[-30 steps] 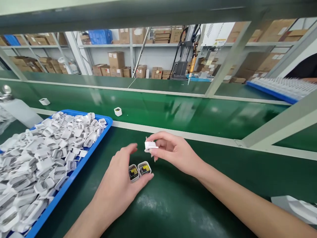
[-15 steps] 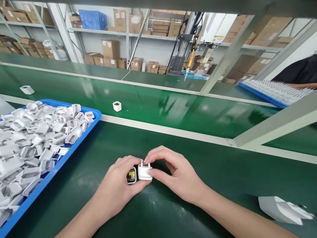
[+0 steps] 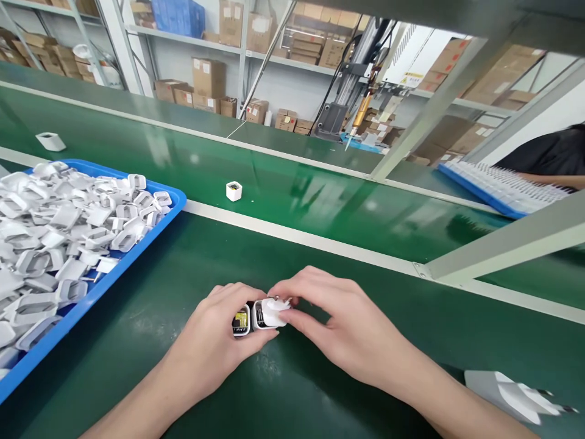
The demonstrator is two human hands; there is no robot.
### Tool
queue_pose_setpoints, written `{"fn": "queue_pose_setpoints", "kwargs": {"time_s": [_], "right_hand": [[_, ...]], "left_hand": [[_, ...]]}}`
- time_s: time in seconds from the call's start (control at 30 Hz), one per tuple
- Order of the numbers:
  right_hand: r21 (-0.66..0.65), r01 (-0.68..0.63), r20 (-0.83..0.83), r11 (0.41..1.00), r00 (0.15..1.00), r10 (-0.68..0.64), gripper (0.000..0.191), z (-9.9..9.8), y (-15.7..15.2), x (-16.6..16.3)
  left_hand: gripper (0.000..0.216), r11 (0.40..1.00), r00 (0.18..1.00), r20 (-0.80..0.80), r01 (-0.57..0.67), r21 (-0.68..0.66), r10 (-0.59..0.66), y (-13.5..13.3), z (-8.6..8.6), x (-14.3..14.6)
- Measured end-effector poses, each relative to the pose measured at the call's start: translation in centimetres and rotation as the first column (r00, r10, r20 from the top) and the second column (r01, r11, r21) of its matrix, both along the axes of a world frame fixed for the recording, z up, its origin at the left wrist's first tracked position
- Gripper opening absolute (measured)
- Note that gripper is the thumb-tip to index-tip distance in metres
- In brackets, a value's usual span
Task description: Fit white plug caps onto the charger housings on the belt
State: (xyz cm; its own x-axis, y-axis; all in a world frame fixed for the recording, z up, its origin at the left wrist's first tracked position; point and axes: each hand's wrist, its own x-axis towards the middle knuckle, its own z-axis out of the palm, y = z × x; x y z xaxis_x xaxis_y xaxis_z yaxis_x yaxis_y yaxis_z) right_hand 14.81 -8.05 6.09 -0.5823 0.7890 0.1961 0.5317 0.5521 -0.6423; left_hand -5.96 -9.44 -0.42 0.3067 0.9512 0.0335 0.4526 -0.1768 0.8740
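My left hand point(image 3: 212, 332) is closed around two white charger housings side by side. In the left housing point(image 3: 241, 321) a yellow part and dark components show through the open top. The right housing point(image 3: 258, 316) shows dark metal parts inside. Between thumb and fingers, my right hand point(image 3: 340, 320) pinches a white plug cap point(image 3: 273, 311) with metal pins. The cap is tilted over the right housing's opening, its pins toward my right fingers. Whether its lower edge sits inside the housing I cannot tell.
A blue tray point(image 3: 150, 242) heaped with white plug caps stands left. One white housing point(image 3: 234, 191) and a white shell point(image 3: 51, 142) lie on the green belt point(image 3: 320, 201). White plug-ended chargers point(image 3: 505, 395) lie at right. A metal post point(image 3: 512, 244) rises there; a co-worker's arm point(image 3: 548, 180) shows beyond.
The plug cap, earlier upright with pins pointing up, has tipped to the right, exposing the right housing's inside. The housing on the belt has moved right. My view has turned slightly.
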Motion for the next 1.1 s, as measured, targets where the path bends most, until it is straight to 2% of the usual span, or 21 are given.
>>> {"fn": "queue_pose_setpoints", "kwargs": {"time_s": [0.1, 0.23, 0.43, 0.57, 0.73, 0.9, 1.1], "right_hand": [[-0.003, -0.049, 0.035, 0.999, 0.998, 0.050, 0.013, -0.4, 0.3, -0.2], [0.039, -0.023, 0.040, 0.999, 0.999, 0.021, 0.007, -1.2, 0.2, -0.6], [0.056, 0.043, -0.111, 0.997, 0.993, -0.037, 0.006, -2.2, 0.1, -0.9], [0.044, 0.053, -0.140, 0.998, 0.989, -0.047, 0.006, -2.4, 0.1, -0.9], [0.073, 0.029, -0.068, 0.997, 0.997, -0.024, 0.006, -2.1, 0.3, -1.0], [0.167, 0.049, 0.020, 0.985, 0.998, -0.053, 0.011, -1.9, 0.0, -1.6], [0.219, 0.079, 0.026, 0.973, 0.996, -0.087, 0.014, -2.7, -1.0, -2.2]], "left_hand": [[0.016, 1.000, 1.000, 0.007, -0.001, 0.008, 0.001, -0.1, 0.0, 0.0], [0.017, 1.000, 1.000, 0.000, -0.005, 0.018, 0.005, -0.1, 0.0, 0.1], [0.018, 0.999, 1.000, -0.008, 0.008, 0.036, -0.008, 0.2, 0.0, 0.1], [0.017, 0.999, 1.000, -0.007, 0.018, 0.033, -0.018, 0.3, 0.1, 0.0], [0.015, 1.000, 1.000, 0.006, 0.013, 0.022, -0.013, 0.4, 0.0, 0.2], [0.009, 1.000, 0.999, 0.029, 0.017, 0.025, -0.017, 0.6, 0.2, 0.3], [0.011, 0.999, 1.000, 0.018, 0.011, 0.032, -0.011, 0.5, 0.2, 0.2]]}}
